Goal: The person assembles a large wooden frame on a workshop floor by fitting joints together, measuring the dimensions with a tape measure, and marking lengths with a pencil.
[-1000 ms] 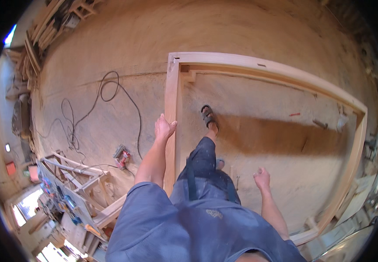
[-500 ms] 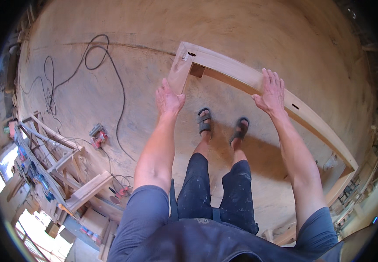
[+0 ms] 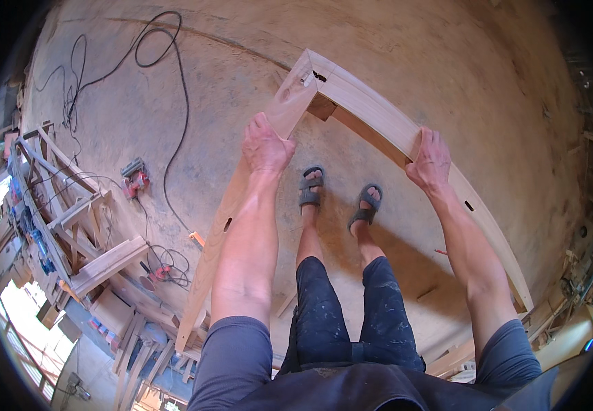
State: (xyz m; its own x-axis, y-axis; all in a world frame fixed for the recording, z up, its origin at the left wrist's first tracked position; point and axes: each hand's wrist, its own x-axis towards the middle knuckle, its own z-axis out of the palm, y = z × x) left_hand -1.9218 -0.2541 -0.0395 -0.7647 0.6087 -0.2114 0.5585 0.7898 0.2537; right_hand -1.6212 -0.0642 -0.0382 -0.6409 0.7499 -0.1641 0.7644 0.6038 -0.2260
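Note:
A large pale wooden frame (image 3: 368, 104) is held up in front of me over the floor. Its far corner has a slanted joint line and dark slots, and another slot shows in each long rail. My left hand (image 3: 267, 145) is wrapped round the left rail near that corner. The right rail is gripped by my right hand (image 3: 430, 163), fingers curled over its outer edge. My left forearm covers part of the left rail, which runs back toward my body. Below the frame, my sandalled feet stand on the floor.
A black cable (image 3: 185, 109) loops over the dusty floor (image 3: 242, 75) at the left. A red power tool (image 3: 134, 179) lies there, with another red tool (image 3: 163, 272) nearer. A wooden rack (image 3: 81, 216) and stacked boards (image 3: 129, 353) stand at the left. Clutter lines the right side.
The frame has swung and tilted, and its left rail now shows beside my left forearm. Both hands have gone from flatter, spread fingers to a closed grip. The view has shifted over the floor.

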